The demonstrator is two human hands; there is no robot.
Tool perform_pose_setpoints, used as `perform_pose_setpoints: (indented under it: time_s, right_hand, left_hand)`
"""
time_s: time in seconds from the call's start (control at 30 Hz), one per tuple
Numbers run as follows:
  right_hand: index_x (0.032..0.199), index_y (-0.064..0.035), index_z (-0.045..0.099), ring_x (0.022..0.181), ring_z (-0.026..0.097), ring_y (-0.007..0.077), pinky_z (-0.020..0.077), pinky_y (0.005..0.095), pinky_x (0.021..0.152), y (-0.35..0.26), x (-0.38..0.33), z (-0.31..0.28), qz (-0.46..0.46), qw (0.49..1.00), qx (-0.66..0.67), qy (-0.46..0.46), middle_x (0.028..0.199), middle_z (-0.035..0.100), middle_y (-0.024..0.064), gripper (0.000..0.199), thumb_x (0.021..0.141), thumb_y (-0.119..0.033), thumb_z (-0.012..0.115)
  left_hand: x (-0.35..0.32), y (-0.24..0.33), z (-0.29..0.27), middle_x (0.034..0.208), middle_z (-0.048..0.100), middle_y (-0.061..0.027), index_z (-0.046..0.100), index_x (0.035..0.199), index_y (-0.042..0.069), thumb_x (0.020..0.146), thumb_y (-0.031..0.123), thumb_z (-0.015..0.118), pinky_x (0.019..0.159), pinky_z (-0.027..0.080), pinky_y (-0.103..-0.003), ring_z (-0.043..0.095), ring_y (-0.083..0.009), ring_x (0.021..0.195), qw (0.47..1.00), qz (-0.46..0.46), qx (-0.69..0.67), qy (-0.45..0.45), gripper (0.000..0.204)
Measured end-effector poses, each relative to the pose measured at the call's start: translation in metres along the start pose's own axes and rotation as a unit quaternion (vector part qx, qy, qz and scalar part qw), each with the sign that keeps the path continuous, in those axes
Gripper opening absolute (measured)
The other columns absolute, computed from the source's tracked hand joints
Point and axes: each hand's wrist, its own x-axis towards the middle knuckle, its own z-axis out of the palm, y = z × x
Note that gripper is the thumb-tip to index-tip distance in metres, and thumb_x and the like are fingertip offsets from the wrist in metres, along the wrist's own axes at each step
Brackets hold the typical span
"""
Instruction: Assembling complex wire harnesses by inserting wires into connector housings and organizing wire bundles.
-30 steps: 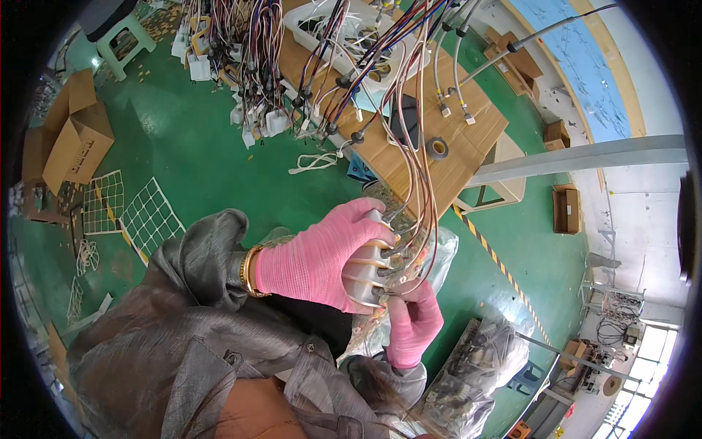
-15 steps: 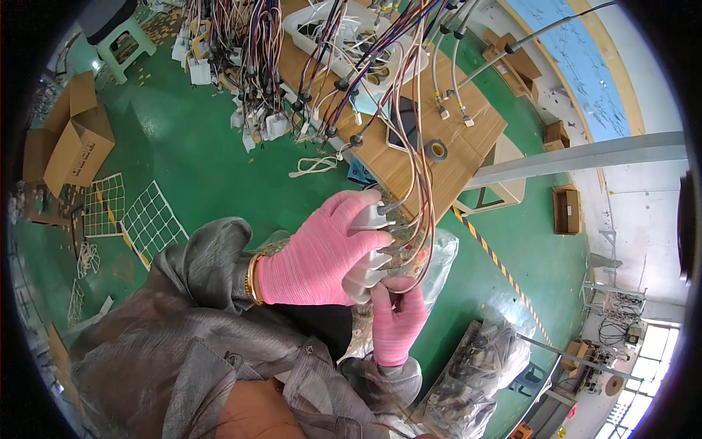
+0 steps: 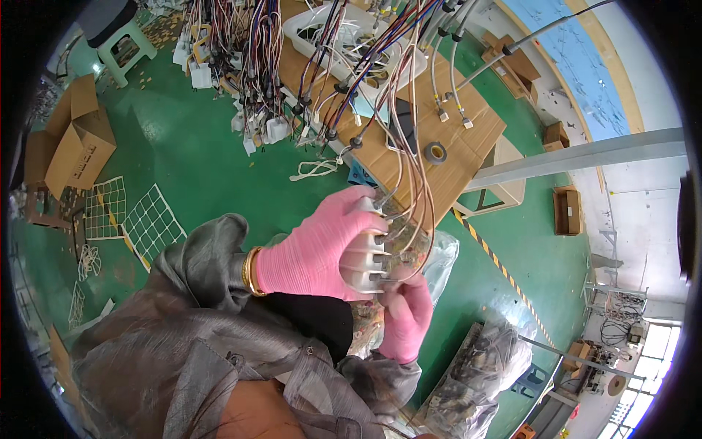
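Note:
My left hand (image 3: 311,252), in a pink knitted glove, is wrapped round a row of white plastic housings (image 3: 360,265), with the thumb across them. Several thin brown and white wires (image 3: 427,205) curve down from above, and their ends go to the side of the housings facing away from my palm. My right hand (image 3: 406,322), gloved the same way, is at the nearest housing. Its thumb and fingers are pinched on a wire there, the fingertips slightly blurred. What the wire ends in is hidden by the fingers.
A brown-topped table (image 3: 468,146) ahead carries a roll of tape (image 3: 435,152), a dark phone (image 3: 403,124) and a white bin (image 3: 307,22) of cables. Wire bundles (image 3: 270,80) hang at its left edge. Cardboard boxes (image 3: 80,154) stand left; plastic-wrapped goods (image 3: 482,373) lie at lower right.
The white housings have tilted a little in my left hand, and its thumb has moved up. My right hand has shifted slightly right, its fingers turning at the nearest housing.

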Motion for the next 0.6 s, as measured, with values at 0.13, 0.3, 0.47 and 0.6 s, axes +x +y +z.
perform_pose_setpoints:
  time_s: [0.13, 0.3, 0.47, 0.6]
  right_hand:
    - [0.107, -0.0005, 0.056, 0.083, 0.048, 0.0113, 0.0392, 0.0245, 0.077, 0.008, -0.001, -0.008, -0.105, 0.993, -0.016, -0.053, 0.092, 0.051, 0.0012, 0.038, 0.074, -0.010, 0.070]
    - [0.118, -0.0018, 0.053, 0.095, 0.050, 0.0148, 0.0410, 0.0284, 0.083, 0.023, 0.002, -0.003, -0.121, 0.991, -0.023, -0.045, 0.109, 0.050, 0.0037, 0.055, 0.072, -0.020, 0.079]
    - [0.133, -0.0027, 0.040, 0.110, 0.053, 0.0223, 0.0444, 0.0376, 0.097, 0.023, 0.012, 0.011, -0.195, 0.972, -0.121, -0.052, 0.118, 0.051, 0.0068, 0.089, 0.067, -0.043, 0.085]
    - [0.139, -0.0031, 0.032, 0.107, 0.056, 0.0230, 0.0497, 0.0370, 0.092, 0.028, 0.021, 0.018, -0.089, 0.979, 0.077, -0.167, 0.123, 0.050, 0.0092, 0.101, 0.065, -0.044, 0.087]
  left_hand:
    - [0.000, -0.006, -0.004, 0.134, 0.040, -0.0172, 0.047, 0.126, 0.009, 0.054, 0.025, 0.092, 0.106, 0.035, -0.039, 0.041, -0.0284, 0.128, 0.988, -0.029, -0.144, -0.045, 0.086]
    - [-0.003, -0.007, -0.002, 0.135, 0.040, -0.0160, 0.047, 0.126, 0.008, 0.054, 0.024, 0.092, 0.105, 0.036, -0.038, 0.041, -0.0277, 0.129, 0.978, -0.051, -0.193, -0.058, 0.086]
    - [-0.004, -0.008, 0.001, 0.132, 0.043, -0.0132, 0.043, 0.130, 0.007, 0.057, 0.022, 0.091, 0.105, 0.037, -0.036, 0.044, -0.0235, 0.125, 0.984, -0.026, -0.162, -0.068, 0.088]
    - [-0.012, -0.010, 0.008, 0.129, 0.038, -0.0126, 0.036, 0.132, 0.004, 0.061, 0.026, 0.091, 0.102, 0.039, -0.034, 0.045, -0.0201, 0.120, 0.941, -0.076, -0.304, -0.129, 0.093]
